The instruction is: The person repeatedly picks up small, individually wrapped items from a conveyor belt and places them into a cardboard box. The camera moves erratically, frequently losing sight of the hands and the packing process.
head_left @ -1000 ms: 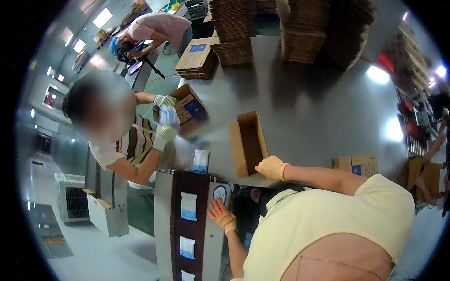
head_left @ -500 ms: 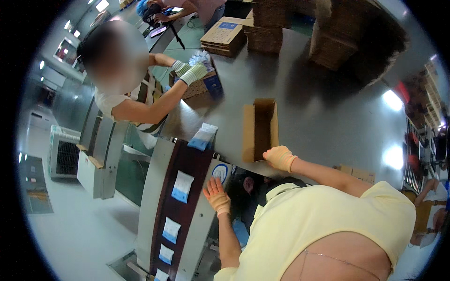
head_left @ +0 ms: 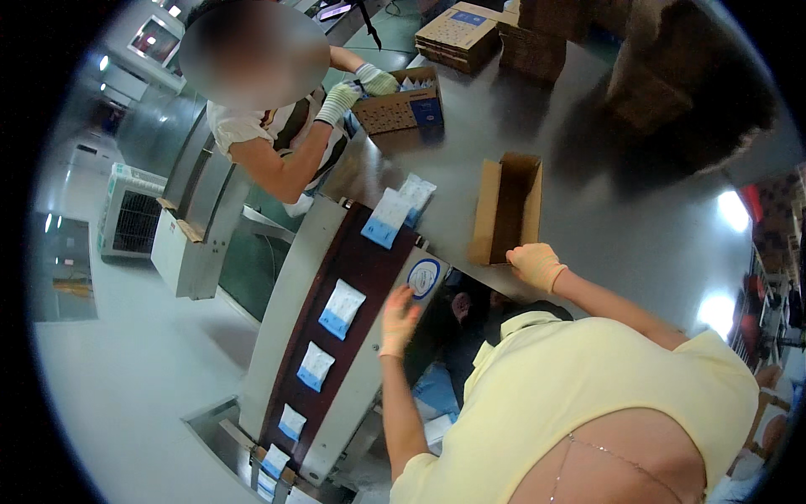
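Note:
My right hand (head_left: 537,265), in an orange-tinted glove, has its fingers closed on the near edge of an open cardboard box (head_left: 487,210). The box stands upright on the metal table, and no contents show in the part of its inside I can see. My left hand (head_left: 399,322), gloved alike, is held beside the conveyor with its fingers stretched out and nothing in them. Closest on the dark conveyor belt (head_left: 353,252) is a white-and-blue packet (head_left: 342,309). Beyond it, another packet (head_left: 387,218) lies at the belt's far end, against a second packet (head_left: 417,194).
Across the conveyor a co-worker's gloved hands (head_left: 340,102) are at a printed carton (head_left: 390,116) holding packets. Flattened cartons (head_left: 457,38) are stacked at the back of the metal table (head_left: 579,168). More packets (head_left: 316,366) lie along the near belt.
The packets have travelled along the belt toward the table, two now meeting at its end. My left hand has turned more upright. The co-worker's hands have shifted at the carton. The whole view has swung.

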{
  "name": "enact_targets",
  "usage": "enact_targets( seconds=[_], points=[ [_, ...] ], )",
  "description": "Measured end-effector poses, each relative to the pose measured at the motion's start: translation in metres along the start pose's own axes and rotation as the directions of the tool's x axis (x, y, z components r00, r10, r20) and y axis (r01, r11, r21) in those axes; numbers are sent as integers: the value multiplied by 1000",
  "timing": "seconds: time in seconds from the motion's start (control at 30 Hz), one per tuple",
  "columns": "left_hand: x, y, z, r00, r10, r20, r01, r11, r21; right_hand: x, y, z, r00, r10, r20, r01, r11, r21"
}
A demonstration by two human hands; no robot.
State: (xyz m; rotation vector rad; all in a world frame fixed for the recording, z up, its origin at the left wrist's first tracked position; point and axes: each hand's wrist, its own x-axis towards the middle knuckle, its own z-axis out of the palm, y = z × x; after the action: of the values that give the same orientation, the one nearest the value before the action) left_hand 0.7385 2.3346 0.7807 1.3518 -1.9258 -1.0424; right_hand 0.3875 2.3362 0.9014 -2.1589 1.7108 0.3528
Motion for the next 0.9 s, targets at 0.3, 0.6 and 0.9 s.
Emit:
enact_targets(
  seconds=[0.3,0.6,0.9],
  points=[
    [-7,-47,-172,770,-604,-203,498,373,783,-5,-2,-18,999,11,38,-10,1000,-8],
    [197,16,-111,987,-158,-13,156,981,-113,-8,13,-10,997,33,76,-37,998,49],
    [329,-5,0,822,-534,197,437,814,384,-2,8,-27,996,-4,92,-4,996,84]
  ],
)
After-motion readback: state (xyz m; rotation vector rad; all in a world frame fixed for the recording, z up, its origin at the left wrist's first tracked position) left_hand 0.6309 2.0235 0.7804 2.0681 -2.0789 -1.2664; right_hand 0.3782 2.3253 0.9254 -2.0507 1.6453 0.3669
